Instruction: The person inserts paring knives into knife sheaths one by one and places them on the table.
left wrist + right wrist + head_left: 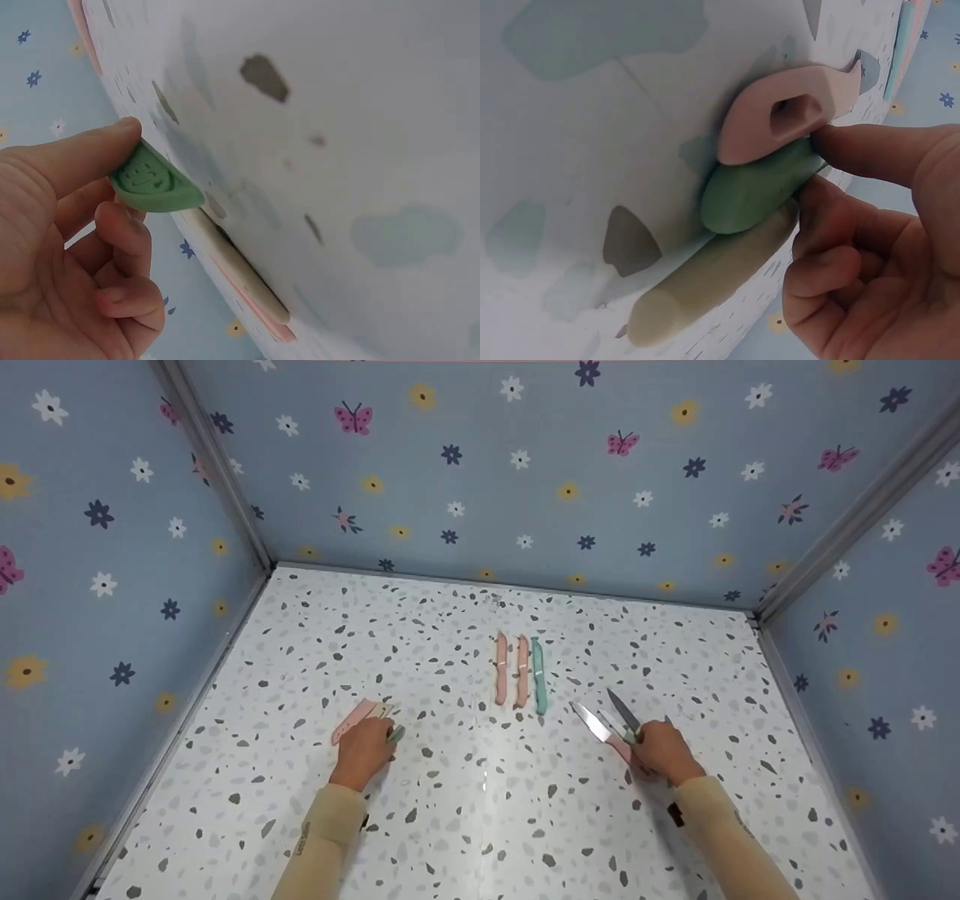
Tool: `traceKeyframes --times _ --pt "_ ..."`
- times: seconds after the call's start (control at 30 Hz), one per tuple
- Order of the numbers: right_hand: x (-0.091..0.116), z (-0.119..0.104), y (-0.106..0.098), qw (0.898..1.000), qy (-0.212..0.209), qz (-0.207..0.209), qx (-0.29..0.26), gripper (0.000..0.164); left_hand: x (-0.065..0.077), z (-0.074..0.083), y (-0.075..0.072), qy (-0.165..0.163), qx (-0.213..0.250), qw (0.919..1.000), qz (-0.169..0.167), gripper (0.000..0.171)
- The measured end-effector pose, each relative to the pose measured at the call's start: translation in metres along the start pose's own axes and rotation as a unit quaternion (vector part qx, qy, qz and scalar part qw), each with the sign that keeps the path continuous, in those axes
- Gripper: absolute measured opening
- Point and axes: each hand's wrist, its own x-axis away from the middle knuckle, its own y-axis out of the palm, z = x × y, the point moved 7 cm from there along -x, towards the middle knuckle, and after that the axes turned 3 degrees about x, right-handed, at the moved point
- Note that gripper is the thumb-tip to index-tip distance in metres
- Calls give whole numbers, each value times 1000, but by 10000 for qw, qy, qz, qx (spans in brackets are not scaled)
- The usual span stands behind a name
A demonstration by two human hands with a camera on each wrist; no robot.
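Note:
My left hand [365, 746] pinches a flat green blade cover [157, 182] with raised lettering between thumb and fingers. Just past that hand lie a pink blade cover [349, 724] and a cream one [381, 710], close together on the table. On the right, my right hand [664, 750] holds a green-handled knife [754, 191] by its handle, thumb on one side and fingers on the other. Right beside it lie a pink-handled knife [754, 112] and a cream-handled knife [705, 285]. In the head view their blades [592, 722] fan out away from me.
Two slim pink sticks [502, 669] [522, 671] and a teal one [539, 676], each with a pale band, lie side by side in mid-table. Flower-patterned panels [480, 472] rise along the back and both sides of the speckled table [480, 825].

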Motion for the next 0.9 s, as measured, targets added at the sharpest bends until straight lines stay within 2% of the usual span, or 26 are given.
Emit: traceKeyframes --times 0.33,0.57,0.7,0.8,0.9 --pt "-1 3 -2 9999 22 96 -25 17 -1 5 1 45 -76 9999 -57 14" --pt "-1 0 -4 9990 -150 182 379 17 1 9 3 56 -62 9999 -81 15" --pt "1 -5 -10 9989 -113 228 383 16 1 14 3 169 -97 9998 -27 16" --pt "5 -15 -19 9983 -272 352 376 15 -1 20 3 301 -88 9995 -32 18" --pt "9 -29 -26 9961 -618 487 404 13 -3 28 4 313 26 9994 -152 17"
